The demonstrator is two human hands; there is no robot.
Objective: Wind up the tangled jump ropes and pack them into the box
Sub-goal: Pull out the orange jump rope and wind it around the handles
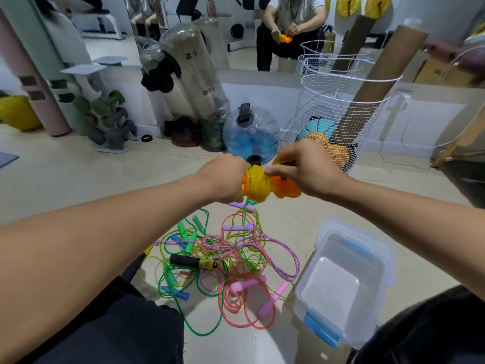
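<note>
Tangled ropes (pixel 225 261) beside box (pixel 341 282); above them left hand (pixel 223 179) grips orange rope bundle (pixel 262 186), right hand (pixel 301 166) pinches its cord.

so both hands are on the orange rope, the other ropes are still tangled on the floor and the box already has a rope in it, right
Not quite: the head view shows the box holding no rope. The rest stands: the left hand and right hand hold the orange rope, and the other ropes lie tangled on the floor.

Both hands (pixel 265 174) on wound rope (pixel 258 186)
</note>
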